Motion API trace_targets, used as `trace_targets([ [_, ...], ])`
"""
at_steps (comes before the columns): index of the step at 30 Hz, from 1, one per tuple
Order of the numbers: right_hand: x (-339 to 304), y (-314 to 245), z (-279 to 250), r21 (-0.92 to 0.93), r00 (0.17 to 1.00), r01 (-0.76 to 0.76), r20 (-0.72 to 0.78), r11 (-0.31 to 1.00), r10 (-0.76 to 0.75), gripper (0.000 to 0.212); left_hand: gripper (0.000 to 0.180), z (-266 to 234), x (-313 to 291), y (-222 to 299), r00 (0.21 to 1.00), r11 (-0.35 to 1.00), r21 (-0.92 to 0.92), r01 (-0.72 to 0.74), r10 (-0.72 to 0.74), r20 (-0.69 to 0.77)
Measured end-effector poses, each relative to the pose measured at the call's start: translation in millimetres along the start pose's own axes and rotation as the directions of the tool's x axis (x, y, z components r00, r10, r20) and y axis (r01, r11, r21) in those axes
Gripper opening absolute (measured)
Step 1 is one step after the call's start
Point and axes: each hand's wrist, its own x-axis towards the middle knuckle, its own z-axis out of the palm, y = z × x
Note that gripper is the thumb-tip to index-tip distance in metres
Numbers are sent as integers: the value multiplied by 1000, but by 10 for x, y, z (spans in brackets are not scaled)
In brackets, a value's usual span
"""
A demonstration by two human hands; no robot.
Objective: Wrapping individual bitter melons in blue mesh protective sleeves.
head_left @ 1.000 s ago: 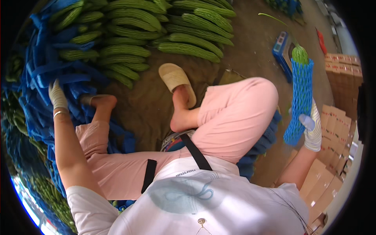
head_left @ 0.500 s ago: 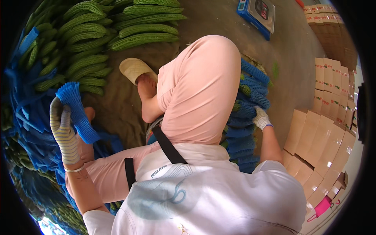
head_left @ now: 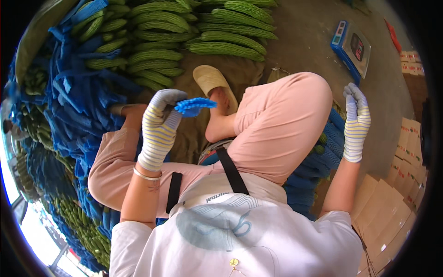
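My left hand (head_left: pixel 161 127), in a striped knit glove, is closed on the edge of a blue foam net sleeve (head_left: pixel 196 106), seen nearly end-on above my lap. My right hand (head_left: pixel 356 122), gloved alike, is raised beyond my bent knee. Its fingers point up, a little curved, and nothing shows in them. Below and beside it lie several bitter melons in blue net sleeves (head_left: pixel 302 187), partly hidden by my leg. Bare green bitter melons (head_left: pixel 230 46) lie in rows ahead. A large heap of loose blue net sleeves (head_left: pixel 76 106) spreads at my left.
A blue-framed scale (head_left: pixel 357 51) sits on the floor at the far right. Cardboard boxes (head_left: pixel 385 207) are stacked along the right side. More green melons (head_left: pixel 85 224) lie at the lower left. My slippered foot (head_left: pixel 217 92) rests on a brown cloth.
My right hand has come off the netted melons and risen. My left hand has moved right, over my lap, with the sleeve, now turned nearly end-on. The view has shifted left.
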Motion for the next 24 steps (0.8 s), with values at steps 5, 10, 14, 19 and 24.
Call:
trace_targets([
  [5, -310, -1284, 1370, 308, 753, 336, 479, 890, -450, 29, 33, -86, 33, 23, 983, 972, 186, -146, 163, -81],
  [10, -404, -1486, 2221, 295, 573, 249, 723, 923, -386, 27, 33, -363, -26, 132, 975, 927, 324, -188, 217, -54],
  [14, -604, -1466, 2563, 213, 588, 349, 708, 913, -390, 20, 36, -409, -151, -10, 947, 915, 366, -169, 253, -196],
  [19, -709, -972, 2766, 159, 489, -158, 870, 975, -63, 14, 38, -66, -227, 315, 818, 744, 368, -558, 567, 94],
  [24, -634, -1111, 2852, 383, 676, -501, 733, 776, 75, 5, 33, -162, -260, 19, 924, 711, 669, -217, 371, -95],
])
